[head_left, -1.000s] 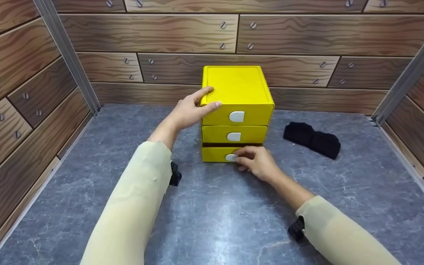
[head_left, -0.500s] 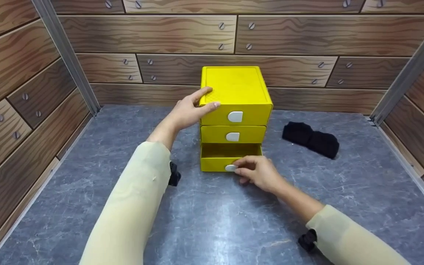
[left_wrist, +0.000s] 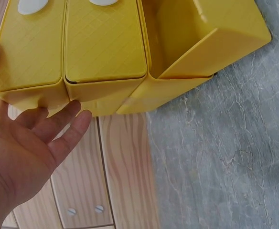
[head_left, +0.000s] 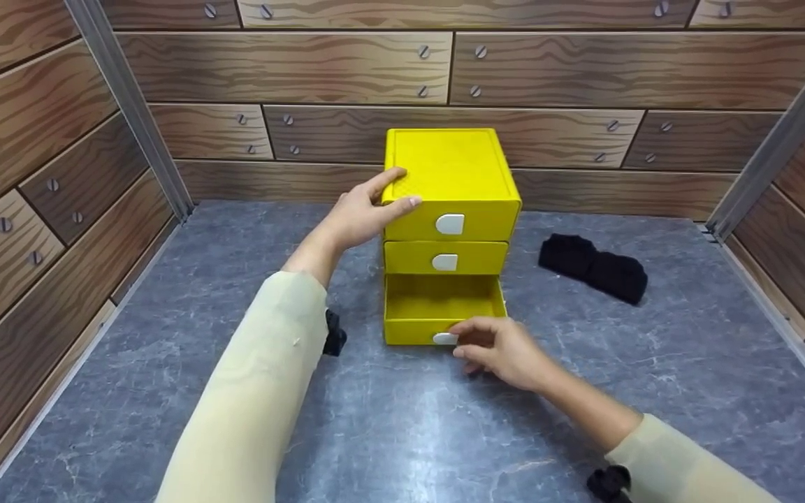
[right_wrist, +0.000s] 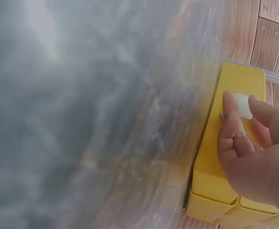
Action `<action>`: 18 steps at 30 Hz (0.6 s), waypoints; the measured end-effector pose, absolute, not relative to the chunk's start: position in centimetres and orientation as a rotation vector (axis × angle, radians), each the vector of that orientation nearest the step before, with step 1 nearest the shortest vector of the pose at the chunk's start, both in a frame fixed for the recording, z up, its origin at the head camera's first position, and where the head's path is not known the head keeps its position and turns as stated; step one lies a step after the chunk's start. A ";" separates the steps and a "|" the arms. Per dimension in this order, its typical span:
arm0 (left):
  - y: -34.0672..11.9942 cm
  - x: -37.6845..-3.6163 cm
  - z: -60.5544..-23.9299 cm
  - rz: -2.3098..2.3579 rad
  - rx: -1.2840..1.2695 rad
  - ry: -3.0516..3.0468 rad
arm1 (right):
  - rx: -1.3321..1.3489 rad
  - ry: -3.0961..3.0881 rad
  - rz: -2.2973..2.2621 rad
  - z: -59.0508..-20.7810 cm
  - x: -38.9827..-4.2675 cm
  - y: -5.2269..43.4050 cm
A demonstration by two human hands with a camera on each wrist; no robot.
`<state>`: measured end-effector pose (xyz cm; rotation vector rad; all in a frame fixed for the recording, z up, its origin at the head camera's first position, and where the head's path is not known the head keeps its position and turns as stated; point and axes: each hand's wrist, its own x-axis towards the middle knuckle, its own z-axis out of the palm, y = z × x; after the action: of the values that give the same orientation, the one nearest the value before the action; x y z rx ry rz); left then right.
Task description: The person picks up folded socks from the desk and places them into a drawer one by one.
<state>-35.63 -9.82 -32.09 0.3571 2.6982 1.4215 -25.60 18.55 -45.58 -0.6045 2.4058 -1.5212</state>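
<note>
A yellow cabinet (head_left: pixel 451 164) with three drawers stands on the grey table, its bottom drawer (head_left: pixel 406 332) pulled out and bare inside. The upper two drawers sit flush in the cabinet. My left hand (head_left: pixel 355 215) rests against the cabinet's upper left edge, thumb at the front corner. In the left wrist view, the other fingers (left_wrist: pixel 65 119) touch its side. My right hand (head_left: pixel 518 356) is at the white handle (head_left: pixel 444 339) of the bottom drawer, thumb and forefinger spread apart around it. The right wrist view shows this handle (right_wrist: pixel 243 106) between the parted fingertips.
A folded black cloth item (head_left: pixel 592 269) lies on the grey table (head_left: pixel 165 391) to the right of the cabinet. Wood-patterned walls (head_left: pixel 346 66) with metal corner posts (head_left: pixel 130 105) enclose the table at the back and sides.
The bottom drawer has slid out toward me, from a narrow gap to well open, with my right hand at its handle. That hand's fingertips have since parted. My left hand has stayed put.
</note>
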 end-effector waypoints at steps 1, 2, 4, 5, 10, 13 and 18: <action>-9.8 -35.6 -32.1 1.419 0.357 2.700 | -0.610 2.406 -1.515 -45.5 -25.4 18.7; -9.8 -35.6 -32.1 1.417 0.358 2.702 | -0.614 2.401 -1.511 -45.5 -25.1 18.7; -9.7 -35.6 -32.1 1.415 0.362 2.706 | -0.615 2.394 -1.502 -45.4 -24.7 18.9; -9.7 -35.6 -32.2 1.417 0.364 2.705 | -0.617 2.393 -1.497 -45.4 -24.5 18.9; -9.7 -35.6 -32.2 1.418 0.376 2.702 | -0.629 2.380 -1.481 -45.3 -23.4 19.1; -9.8 -35.6 -32.2 1.415 0.371 2.701 | -0.651 2.362 -1.479 -45.3 -22.8 19.2; -9.9 -35.7 -32.2 1.413 0.366 2.701 | -0.694 2.290 -1.512 -45.3 -22.0 19.3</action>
<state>-35.74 -9.92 -32.17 0.3658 2.7012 1.4132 -22.03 19.34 -45.32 -0.6942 2.2901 -1.5120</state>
